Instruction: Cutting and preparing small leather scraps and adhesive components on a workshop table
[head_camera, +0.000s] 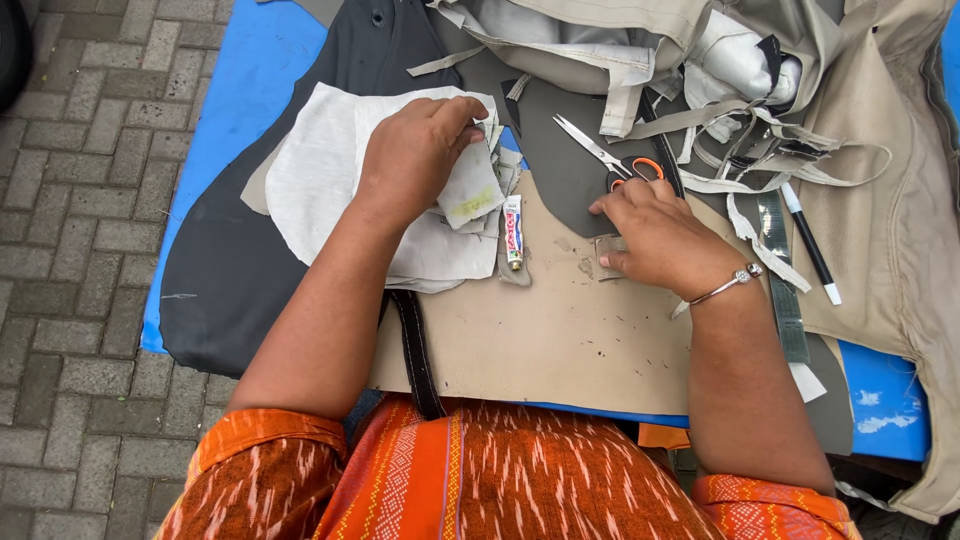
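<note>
**stitchfan:** Fingers (612, 258) of the right hand (660, 240) are pressed down flat on a small tan rectangular scrap of material (606, 256), with nothing gripped in them. Looks like it's being pinned against the big tan sheet of board-like material (540, 330) so it can't slide. That sheet lies nearest the person, partly over the blue table (880, 395).

**cutnsew:** Yeah, and the left hand (415, 155) is the opposite. Its fingers (468, 120) are curled shut around a small white fabric piece with a yellowish smear (470, 190), lifted just above the stack of white fabric pieces (330, 180). Smeared side faces up, probably to keep it off everything else.

**stitchfan:** The small white tube with red print (513, 232) lies between the two hands, close to either one.

**cutnsew:** Orange-handled scissors (610, 160) sit just beyond the right hand, blades pointing away on the dark grey sheet of material (230, 250). Easy reach again.

**stitchfan:** A black pen with white ends (810, 245) is off to the right. Farthest back, the heap of beige fabric and strips (700, 60) looks shoved out of the working area.
</note>
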